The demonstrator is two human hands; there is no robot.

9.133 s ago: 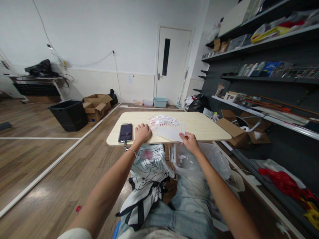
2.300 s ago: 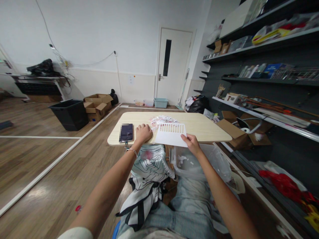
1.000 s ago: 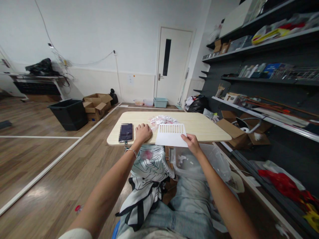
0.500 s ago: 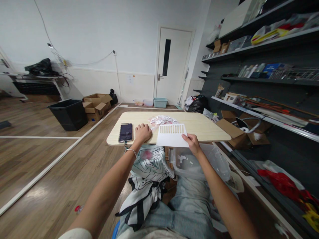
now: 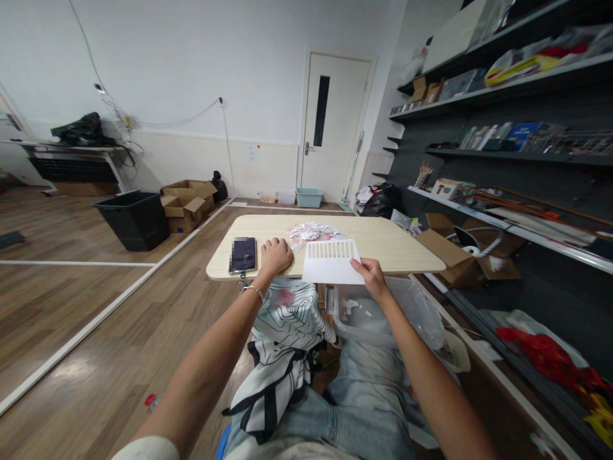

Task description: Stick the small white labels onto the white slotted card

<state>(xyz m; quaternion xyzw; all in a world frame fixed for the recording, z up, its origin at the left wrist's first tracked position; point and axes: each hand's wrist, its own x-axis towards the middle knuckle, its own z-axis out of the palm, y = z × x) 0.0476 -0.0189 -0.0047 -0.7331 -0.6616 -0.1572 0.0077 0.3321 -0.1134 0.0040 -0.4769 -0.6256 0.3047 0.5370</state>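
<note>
My right hand [image 5: 370,275] grips a white slotted card [image 5: 334,263] by its right edge, thumb on top. A row of cut-out slots runs along the far side of the card, and its near edge hangs past the table edge. My left hand [image 5: 276,256] rests palm down on the table [image 5: 397,246], fingers slightly bent and apart, with nothing visible in it. What lies under its palm is hidden. To its left is a dark phone [image 5: 244,254]. Beyond the card spreads a heap of small white and pinkish paper pieces [image 5: 316,231].
Below the table's front edge sits a clear plastic bin [image 5: 368,319] with a few white scraps. A patterned cloth [image 5: 282,332] drapes near my left knee. Shelves [image 5: 517,153] line the right wall. A black bin [image 5: 131,220] and cardboard boxes [image 5: 186,204] stand on the left.
</note>
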